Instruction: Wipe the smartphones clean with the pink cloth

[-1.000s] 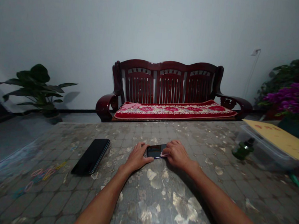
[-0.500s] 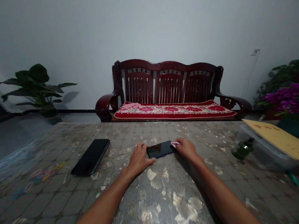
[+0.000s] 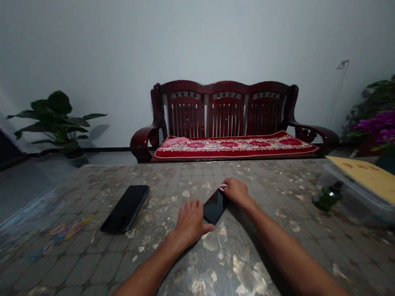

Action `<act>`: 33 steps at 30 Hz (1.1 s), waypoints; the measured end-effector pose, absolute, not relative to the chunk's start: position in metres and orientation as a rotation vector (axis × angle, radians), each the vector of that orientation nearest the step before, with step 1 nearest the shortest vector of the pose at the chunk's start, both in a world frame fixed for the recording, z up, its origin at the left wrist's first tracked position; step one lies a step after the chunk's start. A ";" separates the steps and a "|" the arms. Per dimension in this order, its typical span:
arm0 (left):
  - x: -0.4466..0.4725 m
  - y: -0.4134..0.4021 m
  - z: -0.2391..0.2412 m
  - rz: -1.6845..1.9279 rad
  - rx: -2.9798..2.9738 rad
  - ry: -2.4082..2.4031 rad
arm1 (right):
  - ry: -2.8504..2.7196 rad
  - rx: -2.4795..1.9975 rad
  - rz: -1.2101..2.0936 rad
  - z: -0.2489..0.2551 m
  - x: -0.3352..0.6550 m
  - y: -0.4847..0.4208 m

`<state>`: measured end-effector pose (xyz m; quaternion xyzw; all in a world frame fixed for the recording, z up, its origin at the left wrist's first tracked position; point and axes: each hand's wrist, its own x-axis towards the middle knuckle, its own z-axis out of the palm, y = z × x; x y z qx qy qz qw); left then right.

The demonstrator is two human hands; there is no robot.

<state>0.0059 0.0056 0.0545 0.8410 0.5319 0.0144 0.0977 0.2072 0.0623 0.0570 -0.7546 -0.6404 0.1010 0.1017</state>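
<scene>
A dark smartphone point(image 3: 215, 207) lies screen up on the patterned tabletop, turned at a slant. My left hand point(image 3: 192, 220) grips its near left end, thumb at the front edge and fingers along the other side. At the far right corner, my right hand point(image 3: 235, 191) is closed on a small piece of pink cloth point(image 3: 223, 186) pressed against the phone. Most of the cloth is hidden under the fingers. Further left, a larger black phone-like device point(image 3: 125, 209) lies flat, touched by neither hand.
Several colourful rubber bands point(image 3: 71, 230) lie on the left of the table point(image 3: 167, 182). On the right stand a green bottle point(image 3: 327, 196) and a clear plastic box point(image 3: 353, 202) under yellow card point(image 3: 373, 180). Behind the table is a wooden bench point(image 3: 225, 109).
The phone has turned so its far end points more away from me. My right hand has shifted slightly left with the cloth, my left hand slightly right and nearer. The view has shifted slightly.
</scene>
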 end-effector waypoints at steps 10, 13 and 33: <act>0.009 0.000 0.046 0.114 2.524 1.426 | -2.070 -2.015 0.353 0.054 0.192 0.071; 0.012 -0.001 0.035 0.218 2.561 1.372 | -1.982 -1.926 0.444 0.054 0.208 0.071; 0.018 0.004 0.009 0.561 2.534 1.031 | -2.373 -1.768 0.042 0.051 0.254 0.033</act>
